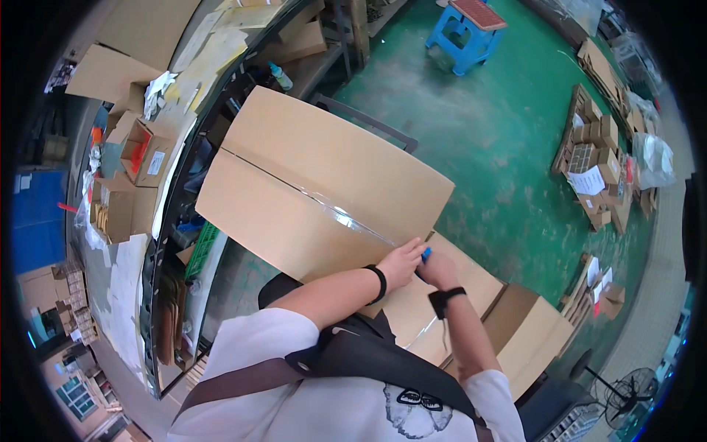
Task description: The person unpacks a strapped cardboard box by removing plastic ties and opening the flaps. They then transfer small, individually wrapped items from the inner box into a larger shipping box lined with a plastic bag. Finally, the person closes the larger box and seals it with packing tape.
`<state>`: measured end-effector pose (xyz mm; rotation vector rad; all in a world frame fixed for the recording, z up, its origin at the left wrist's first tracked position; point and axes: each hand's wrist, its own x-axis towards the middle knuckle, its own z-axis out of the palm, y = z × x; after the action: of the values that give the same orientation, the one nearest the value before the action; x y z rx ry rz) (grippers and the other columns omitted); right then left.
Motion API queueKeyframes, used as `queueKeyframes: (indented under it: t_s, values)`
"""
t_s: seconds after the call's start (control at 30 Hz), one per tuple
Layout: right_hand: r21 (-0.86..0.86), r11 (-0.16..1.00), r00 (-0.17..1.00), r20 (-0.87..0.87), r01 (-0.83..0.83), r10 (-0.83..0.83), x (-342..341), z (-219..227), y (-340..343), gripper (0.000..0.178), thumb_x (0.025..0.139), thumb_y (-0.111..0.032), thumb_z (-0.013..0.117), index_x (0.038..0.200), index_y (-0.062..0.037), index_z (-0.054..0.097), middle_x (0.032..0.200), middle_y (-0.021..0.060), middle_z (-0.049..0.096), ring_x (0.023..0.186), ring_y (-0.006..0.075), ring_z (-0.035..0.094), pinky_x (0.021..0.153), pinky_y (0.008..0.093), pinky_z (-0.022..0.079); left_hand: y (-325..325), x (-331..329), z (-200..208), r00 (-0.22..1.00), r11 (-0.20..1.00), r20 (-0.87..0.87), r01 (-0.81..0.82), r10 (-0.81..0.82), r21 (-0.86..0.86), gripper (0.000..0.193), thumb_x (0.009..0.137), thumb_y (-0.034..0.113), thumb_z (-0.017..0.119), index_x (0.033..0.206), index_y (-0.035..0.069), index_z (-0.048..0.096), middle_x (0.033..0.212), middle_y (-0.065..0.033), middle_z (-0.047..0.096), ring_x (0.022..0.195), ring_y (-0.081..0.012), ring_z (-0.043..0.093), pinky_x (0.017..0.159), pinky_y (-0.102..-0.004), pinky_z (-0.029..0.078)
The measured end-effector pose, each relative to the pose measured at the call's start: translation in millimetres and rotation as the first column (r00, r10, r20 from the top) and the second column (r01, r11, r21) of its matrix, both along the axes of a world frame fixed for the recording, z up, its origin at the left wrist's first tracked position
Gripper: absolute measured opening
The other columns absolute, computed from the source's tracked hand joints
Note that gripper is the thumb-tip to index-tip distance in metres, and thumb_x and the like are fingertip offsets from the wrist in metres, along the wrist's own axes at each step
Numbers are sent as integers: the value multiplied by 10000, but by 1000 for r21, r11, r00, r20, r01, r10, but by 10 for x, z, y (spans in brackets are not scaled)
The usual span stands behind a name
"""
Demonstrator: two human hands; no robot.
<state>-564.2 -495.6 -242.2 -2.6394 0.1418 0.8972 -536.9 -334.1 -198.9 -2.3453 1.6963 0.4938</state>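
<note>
A large brown cardboard carton (331, 158) lies in front of me, its lengthwise seam covered partway by shiny clear tape (342, 217). At the carton's near right end, my left hand (400, 267) rests with fingers stretched along the edge where the taped seam ends. Just right of it, my right hand (440, 271) is closed round a small blue-and-dark tool (426, 255); most of it is hidden, so its exact kind cannot be told. Beneath my hands is a second carton (468, 269), with another shiny strip of tape on its top.
On the left stands a long workbench (121, 295) with small open boxes. A blue stool (464, 37) stands on the green floor ahead. To the right are a pallet of small boxes (593, 147), another carton (530, 324) and a black fan (626, 390).
</note>
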Motion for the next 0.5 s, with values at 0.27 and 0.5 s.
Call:
queueKeyframes:
  t_s: [0.27,0.5]
  values:
    - [120,848,850,50,516,-524,-502,474,-499,497,894,-456,554,858,33,642,699,149,640,649,244,638,579,359,474,40,-68,273,829,1000,-559,9,-8,-1,344,903,343,509,1077,100,680,986,-110,681,972,-316,617,1048,-474,297]
    - [766,385,545,55,515,-837,-144,1675,447,380,995,-356,449,810,-40,548,653,-12,517,576,75,507,509,252,410,1050,259,626,749,649,-379,-661,543,-377,499,897,354,534,1309,77,484,1366,-167,457,1269,-323,425,1070,-464,302]
